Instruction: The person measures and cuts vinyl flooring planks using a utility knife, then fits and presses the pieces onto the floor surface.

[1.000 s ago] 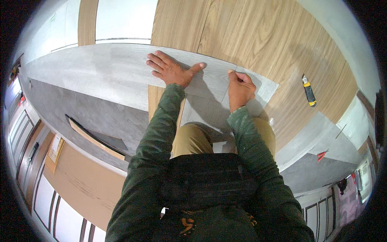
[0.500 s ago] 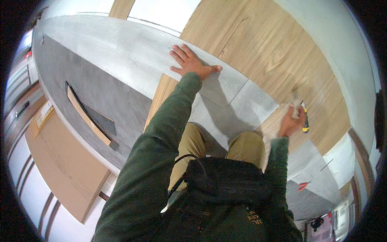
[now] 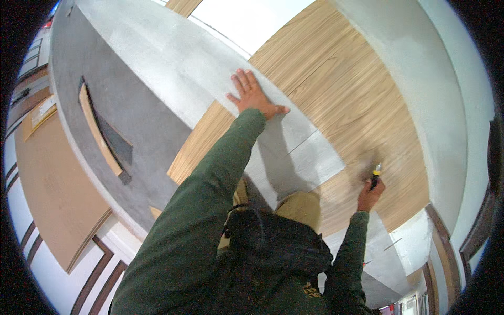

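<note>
My left hand point(image 3: 252, 96) lies flat, fingers spread, on a long pale grey sheet point(image 3: 184, 68) that covers part of the wood-look plank floor point(image 3: 341, 89). A thin dark line crosses the sheet near its cut end point(image 3: 310, 157). Out to the right, my right hand point(image 3: 370, 191) is closed around a small yellow and black utility knife point(image 3: 376, 173), just above the wood planks and past the sheet's end. Both arms wear dark green sleeves.
A dark grey subfloor point(image 3: 94, 89) runs on the left, with a loose wood plank strip point(image 3: 100, 131) and a dark offcut lying on it. A brown cardboard sheet point(image 3: 58, 194) lies further left. Grey sheet pieces point(image 3: 388, 247) lie at lower right by a white wall point(image 3: 446, 79).
My right hand left the grey sheet, swung out to the right and took hold of the knife that lay on the planks. My left hand stayed pressed on the sheet as the view tilted.
</note>
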### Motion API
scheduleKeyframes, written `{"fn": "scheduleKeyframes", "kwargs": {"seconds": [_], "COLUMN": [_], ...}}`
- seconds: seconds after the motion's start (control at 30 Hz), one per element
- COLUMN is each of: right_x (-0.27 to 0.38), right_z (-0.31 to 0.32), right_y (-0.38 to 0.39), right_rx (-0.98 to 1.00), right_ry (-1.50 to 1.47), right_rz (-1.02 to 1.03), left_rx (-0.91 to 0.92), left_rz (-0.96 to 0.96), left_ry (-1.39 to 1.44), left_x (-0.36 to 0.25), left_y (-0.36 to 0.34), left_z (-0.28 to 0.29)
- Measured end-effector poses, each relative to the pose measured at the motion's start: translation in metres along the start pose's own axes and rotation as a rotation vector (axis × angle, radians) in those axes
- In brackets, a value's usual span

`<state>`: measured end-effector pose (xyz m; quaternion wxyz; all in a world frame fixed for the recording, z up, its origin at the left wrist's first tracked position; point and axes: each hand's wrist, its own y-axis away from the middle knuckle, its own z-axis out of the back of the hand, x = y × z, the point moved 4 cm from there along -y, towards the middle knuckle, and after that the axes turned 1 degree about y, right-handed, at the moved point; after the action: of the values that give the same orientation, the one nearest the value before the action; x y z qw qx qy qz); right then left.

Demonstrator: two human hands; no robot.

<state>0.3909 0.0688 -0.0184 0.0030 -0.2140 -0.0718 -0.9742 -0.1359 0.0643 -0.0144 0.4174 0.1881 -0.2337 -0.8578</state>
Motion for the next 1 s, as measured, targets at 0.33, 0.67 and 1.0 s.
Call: {"fn": "scheduleKeyframes", "kwargs": {"seconds": [0.33,0.67,1.0], "right_x": [0.323,0.433,0.458], "right_z": [-0.075,-0.148,-0.168], "right_y": [-0.085,-0.1,-0.102], "right_rx": [0.618,0.612,0.689], "right_ry": [-0.478,-0.358,-0.169], "right_rz": [0.278,0.538,0.551], "left_rx": [0.018,0.043,0.076], "left_rz": [0.049,0.083,0.079], "left_ry": [0.07,0.048,0.011], "left_x": [0.007,0.012,0.013], "left_y": [0.005,-0.005,-0.009], "left_z": [0.011,0.002,-0.008]}}
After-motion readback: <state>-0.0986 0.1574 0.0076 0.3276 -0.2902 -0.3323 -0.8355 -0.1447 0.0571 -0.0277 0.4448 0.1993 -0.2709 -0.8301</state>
